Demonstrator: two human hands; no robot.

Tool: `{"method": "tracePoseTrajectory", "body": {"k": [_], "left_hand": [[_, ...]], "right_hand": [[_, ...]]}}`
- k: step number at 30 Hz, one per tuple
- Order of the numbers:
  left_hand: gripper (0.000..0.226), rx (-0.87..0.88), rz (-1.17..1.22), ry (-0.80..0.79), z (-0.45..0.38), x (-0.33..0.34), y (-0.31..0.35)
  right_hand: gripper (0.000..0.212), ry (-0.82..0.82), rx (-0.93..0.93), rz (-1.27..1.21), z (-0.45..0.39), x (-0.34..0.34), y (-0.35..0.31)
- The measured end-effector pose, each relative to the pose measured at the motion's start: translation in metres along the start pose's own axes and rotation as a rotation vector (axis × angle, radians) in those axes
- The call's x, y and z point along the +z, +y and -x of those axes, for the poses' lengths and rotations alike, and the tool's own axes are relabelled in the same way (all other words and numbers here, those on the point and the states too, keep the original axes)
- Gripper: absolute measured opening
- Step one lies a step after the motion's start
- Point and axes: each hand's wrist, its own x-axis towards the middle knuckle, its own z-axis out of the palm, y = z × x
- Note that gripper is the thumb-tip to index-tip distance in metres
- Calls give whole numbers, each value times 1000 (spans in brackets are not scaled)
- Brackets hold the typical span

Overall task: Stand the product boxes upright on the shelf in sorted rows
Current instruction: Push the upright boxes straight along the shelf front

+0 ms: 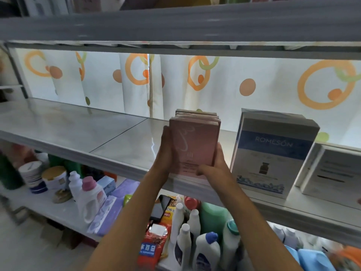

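I logged a row of upright pink product boxes (193, 141) at the shelf's (82, 130) front edge, left of the Romeson box (273, 153), my left hand (166, 153) flat against its side, right hand (216, 165) gripping the front box's lower corner.

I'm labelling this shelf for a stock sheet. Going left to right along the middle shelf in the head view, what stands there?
Bare shelf → left hand → row of pink boxes → right hand → blue-and-white ROMESÓN box → white box at the right edge.
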Motion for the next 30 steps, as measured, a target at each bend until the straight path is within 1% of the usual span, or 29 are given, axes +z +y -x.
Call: {"method": "tracePoseTrajectory", "body": {"k": [2,5,9,13,14,17,21,22,26,28,30], "left_hand": [[62,-21,50,-25,1,2,-1],[65,-55,26,6,-4,0,-9],[61,-93,-22,35,-3,-2,-11],[55,-112,-58,43,-4,-2,-4],[54,-116,-66,58,-5,-2,-4],[57,-145,-113,87,-5,0,-2],[66,-169,-150,77,-4,0,-4],[70,-167,-157,69,-5,-1,-4],[72,-105,-185,42,-2,-2,-5],[76,-77,-199,53,-2,-3,-7],[72,-68,-210,56,-2,-2,-6]], "right_hand": [[80,-20,-5,-25,2,1,-2],[84,-41,-7,-31,4,1,-1],[89,-42,-21,-21,9,2,1],[94,-40,7,-26,7,4,4],[98,-28,20,-29,6,2,3],[120,-12,47,-53,-1,-5,0],[138,-39,32,-47,-10,-7,-1],[140,-39,33,-46,-11,-6,2],[133,-7,26,28,-14,-2,8],[118,38,20,64,-16,0,10],[104,69,33,84,-19,1,11]]}}
